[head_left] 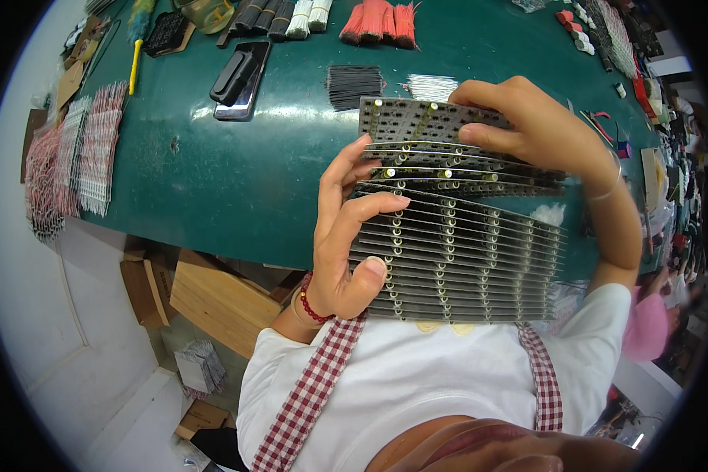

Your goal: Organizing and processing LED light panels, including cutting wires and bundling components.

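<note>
Close to my chest stands a stack of thin dark circuit boards [464, 259], many layers edge-on, with rows of small pale round parts between them. My left hand [350, 236] grips the stack's left side, its fingers bent round the edges and the thumb against the near layers. At the far end, a perforated grey circuit board [401, 119] leans back and shows its face. My right hand [519, 118] pinches that board's upper right edge between thumb and fingers. Just beyond it lie a bundle of black wires [354, 86] and a bundle of white wires [431, 86].
Red wire bundles [377, 23] and black and white bundles lie along the green table's far side. A phone [248, 86] with a black object on it lies left of centre. Red-and-white wire bunches [98, 149] cover the left edge; pliers [598, 126] lie right.
</note>
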A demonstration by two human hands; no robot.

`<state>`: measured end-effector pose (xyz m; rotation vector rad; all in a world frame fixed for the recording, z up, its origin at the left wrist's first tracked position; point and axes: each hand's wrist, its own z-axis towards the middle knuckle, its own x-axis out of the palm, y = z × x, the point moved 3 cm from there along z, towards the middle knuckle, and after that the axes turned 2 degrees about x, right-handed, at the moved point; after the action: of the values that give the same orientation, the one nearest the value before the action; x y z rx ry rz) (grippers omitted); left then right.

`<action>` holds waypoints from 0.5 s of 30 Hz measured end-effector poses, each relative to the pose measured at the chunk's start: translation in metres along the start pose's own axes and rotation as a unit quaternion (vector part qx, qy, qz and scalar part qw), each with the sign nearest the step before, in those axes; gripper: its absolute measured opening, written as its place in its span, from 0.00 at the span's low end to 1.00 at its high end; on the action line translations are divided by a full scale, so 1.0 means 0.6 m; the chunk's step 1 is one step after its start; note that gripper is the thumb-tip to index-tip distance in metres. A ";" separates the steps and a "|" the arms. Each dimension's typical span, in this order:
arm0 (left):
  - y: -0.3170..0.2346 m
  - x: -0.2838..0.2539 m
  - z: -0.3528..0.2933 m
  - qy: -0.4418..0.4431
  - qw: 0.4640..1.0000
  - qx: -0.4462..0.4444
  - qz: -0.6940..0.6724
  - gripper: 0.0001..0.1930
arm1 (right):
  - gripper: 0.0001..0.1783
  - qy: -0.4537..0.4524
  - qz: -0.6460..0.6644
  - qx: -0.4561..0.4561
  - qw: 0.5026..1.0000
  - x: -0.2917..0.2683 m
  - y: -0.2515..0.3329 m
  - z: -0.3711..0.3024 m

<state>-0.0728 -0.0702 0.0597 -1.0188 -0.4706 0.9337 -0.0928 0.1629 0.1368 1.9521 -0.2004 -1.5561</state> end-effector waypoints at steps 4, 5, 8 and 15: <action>-0.002 0.001 0.000 0.000 1.000 0.001 -0.001 0.24 | 0.14 -0.047 -0.063 -0.032 0.996 0.002 -0.013 -0.012; -0.003 0.001 -0.001 0.000 1.000 0.001 -0.002 0.24 | 0.15 -0.064 -0.089 -0.042 0.993 0.003 -0.014 -0.015; -0.003 0.000 -0.001 -0.001 1.000 -0.004 -0.001 0.24 | 0.14 -0.031 -0.057 -0.005 0.998 0.003 -0.012 -0.010; 0.000 -0.001 -0.008 -0.018 1.000 -0.014 0.010 0.25 | 0.16 -0.157 -0.081 -0.003 0.984 -0.080 0.014 -0.028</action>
<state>-0.0699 -0.0733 0.0573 -1.0347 -0.5046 0.9667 -0.0894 0.1856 0.1832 1.7445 -0.1701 -1.9677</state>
